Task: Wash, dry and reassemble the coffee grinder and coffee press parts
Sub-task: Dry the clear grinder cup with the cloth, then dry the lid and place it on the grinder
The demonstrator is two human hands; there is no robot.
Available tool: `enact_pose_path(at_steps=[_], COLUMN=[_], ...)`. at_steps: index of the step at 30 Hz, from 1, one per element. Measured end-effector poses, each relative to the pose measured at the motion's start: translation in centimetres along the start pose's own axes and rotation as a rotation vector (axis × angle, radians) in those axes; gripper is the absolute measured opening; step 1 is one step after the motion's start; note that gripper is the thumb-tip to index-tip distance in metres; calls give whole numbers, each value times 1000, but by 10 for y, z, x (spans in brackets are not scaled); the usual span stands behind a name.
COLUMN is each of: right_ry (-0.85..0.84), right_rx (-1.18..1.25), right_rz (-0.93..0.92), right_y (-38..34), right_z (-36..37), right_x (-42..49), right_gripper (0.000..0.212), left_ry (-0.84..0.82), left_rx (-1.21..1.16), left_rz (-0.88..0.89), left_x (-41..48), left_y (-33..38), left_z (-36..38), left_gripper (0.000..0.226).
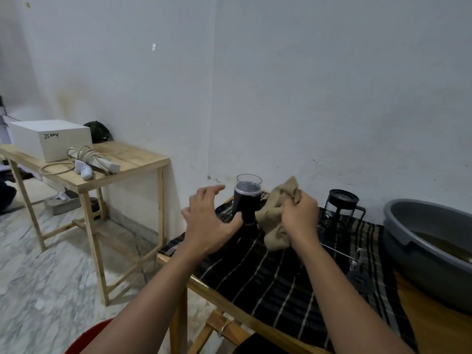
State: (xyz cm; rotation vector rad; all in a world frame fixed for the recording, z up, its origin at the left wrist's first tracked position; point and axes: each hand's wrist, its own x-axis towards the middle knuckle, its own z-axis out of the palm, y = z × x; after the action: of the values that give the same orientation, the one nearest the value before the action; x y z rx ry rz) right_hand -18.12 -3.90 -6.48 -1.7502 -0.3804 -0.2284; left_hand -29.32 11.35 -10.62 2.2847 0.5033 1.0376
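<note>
L hand [209, 221]: fingers spread, empty, just beside black cylindrical coffee grinder w/ clear lid [247, 203], upright on dark plaid-covered surface [434, 328]. R hand [301, 215] grips crumpled beige cloth [277, 215] right of grinder.

The grinder [246, 204] stands on a cloth [275, 282] spread over the surface [434, 328], centre frame near the far edge. Right of it stands the coffee press [341, 208], with a rag [277, 221] between them (bunched in the right hand [301, 217]). A plunger rod [337, 251] lies before the press. The basin [408, 251] sits at right frame. At left frame, a second surface [132, 159] carries a box [51, 139].
</note>
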Motion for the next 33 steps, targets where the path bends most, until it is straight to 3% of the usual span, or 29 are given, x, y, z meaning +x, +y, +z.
enact_pose_path(at_steps=[2,6,9,12,16,19,25,28,31,33], right_ry=[91,232,245,194,124,114,207,230,228,230], right_rx=[68,80,51,28,-12,5,183,246,230,233], right_rz=[37,17,37,57,45,69,60,62,43,-10], right_y=[-3,-2,8,21,35,44,36,28,23,19], right_z=[-22,-79,-106,-123,-132,-132,-132,-133,-130,-125], right_x=[17,41,43,38,34,37,37,38,36,32], right_gripper=[15,17,22,26,22,20,21,21,20,18], left_ry=[36,-355,-588,-735,-817,-784,-817,-784,-696,-630], left_rx=[29,295,531,623,671,701,610,512,204,-164], left_rz=[142,254,266,255,200,208,113,100,-19,-210], left_x=[12,36,44,47,47,45,48,50,51,48], left_y=[41,98,103,92,69,60,76,88,90,96], left_z=[8,61,101,129,148,153,135,115,98,88], left_gripper=[49,24,21,29,28,27,49,45,40,38])
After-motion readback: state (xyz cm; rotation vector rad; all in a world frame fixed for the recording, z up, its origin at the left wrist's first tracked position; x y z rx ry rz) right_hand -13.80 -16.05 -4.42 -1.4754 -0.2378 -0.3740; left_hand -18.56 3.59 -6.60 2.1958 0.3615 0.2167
